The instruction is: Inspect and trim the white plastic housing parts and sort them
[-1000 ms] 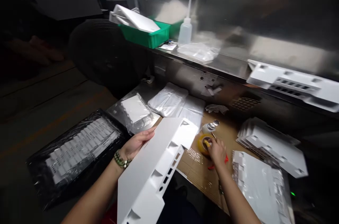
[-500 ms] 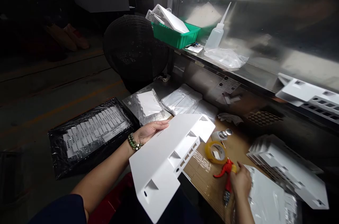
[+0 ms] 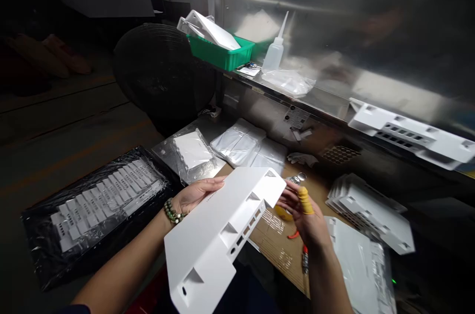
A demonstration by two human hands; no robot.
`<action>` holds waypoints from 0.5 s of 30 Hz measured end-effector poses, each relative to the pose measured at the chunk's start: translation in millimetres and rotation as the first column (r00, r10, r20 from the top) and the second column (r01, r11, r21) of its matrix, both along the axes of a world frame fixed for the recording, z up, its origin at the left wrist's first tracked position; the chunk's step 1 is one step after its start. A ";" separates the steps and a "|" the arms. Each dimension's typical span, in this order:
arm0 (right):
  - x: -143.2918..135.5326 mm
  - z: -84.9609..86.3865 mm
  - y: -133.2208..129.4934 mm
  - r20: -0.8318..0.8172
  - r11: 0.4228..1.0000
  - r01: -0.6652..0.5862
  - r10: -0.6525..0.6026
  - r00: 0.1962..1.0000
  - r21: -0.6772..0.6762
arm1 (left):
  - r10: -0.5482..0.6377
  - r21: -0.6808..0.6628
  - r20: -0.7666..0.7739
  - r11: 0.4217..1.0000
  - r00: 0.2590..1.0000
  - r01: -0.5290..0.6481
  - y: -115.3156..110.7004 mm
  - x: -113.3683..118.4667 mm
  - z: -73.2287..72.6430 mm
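Observation:
A white plastic panel (image 3: 218,225) with triangular pockets and a row of slots is tilted in front of me. My left hand (image 3: 198,194) grips its far left edge, thumb on top and fingers hidden underneath. At the panel's far right corner is my right hand (image 3: 302,210), fingers apart, with a yellow cover on one finger; the fingertips are at or just behind the edge. Partly hidden behind this hand, a red-handled tool (image 3: 305,259) and a roll of yellow tape (image 3: 284,213) lie on the cardboard (image 3: 278,249).
A black tray (image 3: 40,259) of wrapped white parts is at left. Bagged parts (image 3: 193,150) and plastic bags (image 3: 237,141) lie behind the panel. Stacked white panels (image 3: 371,210) stand at right. The shelf holds a green bin (image 3: 222,54), a squeeze bottle (image 3: 273,56) and another panel (image 3: 411,131).
My right hand has left the red-handled tool and moved up and left to the panel's corner. The view has shifted to the right; my left hand still holds the panel.

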State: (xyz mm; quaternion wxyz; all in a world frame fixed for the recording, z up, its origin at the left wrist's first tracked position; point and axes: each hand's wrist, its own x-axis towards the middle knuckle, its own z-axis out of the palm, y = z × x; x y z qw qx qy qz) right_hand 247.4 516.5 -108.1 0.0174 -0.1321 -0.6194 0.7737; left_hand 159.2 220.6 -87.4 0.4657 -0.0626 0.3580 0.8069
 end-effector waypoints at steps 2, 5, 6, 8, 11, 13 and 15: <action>-10.3 19.8 -24.3 0.057 0.981 -0.092 0.103 0.993 -0.171 | -0.012 -0.008 0.009 1.000 1.000 0.013 0.6 3.3 -0.6; -16.4 19.9 -45.5 0.069 0.953 -0.055 0.079 0.995 -0.296 | -0.025 0.046 0.185 0.999 0.983 0.016 -7.8 14.1 -10.4; -16.7 14.8 -49.7 0.060 0.945 -0.005 0.027 0.998 -0.326 | -0.005 0.075 0.268 0.997 0.963 -0.015 -12.4 19.5 -17.0; -16.9 1.7 -56.5 0.046 0.920 0.105 -0.095 0.994 -0.379 | 0.198 0.113 0.322 0.963 0.926 -0.246 -21.5 31.4 -33.4; -19.7 -16.9 -66.6 0.016 0.894 0.188 -0.199 0.980 -0.406 | 0.491 0.046 0.311 0.848 0.814 -0.529 -28.3 45.2 -49.9; -23.2 -25.2 -72.8 0.002 0.909 0.158 -0.170 0.985 -0.385 | 0.579 -0.066 0.315 0.804 0.752 -0.592 -25.8 47.0 -45.0; -26.4 -29.7 -77.2 0.009 0.926 0.105 -0.109 0.994 -0.362 | 0.654 -0.202 0.273 0.756 0.706 -0.622 -19.4 42.1 -28.1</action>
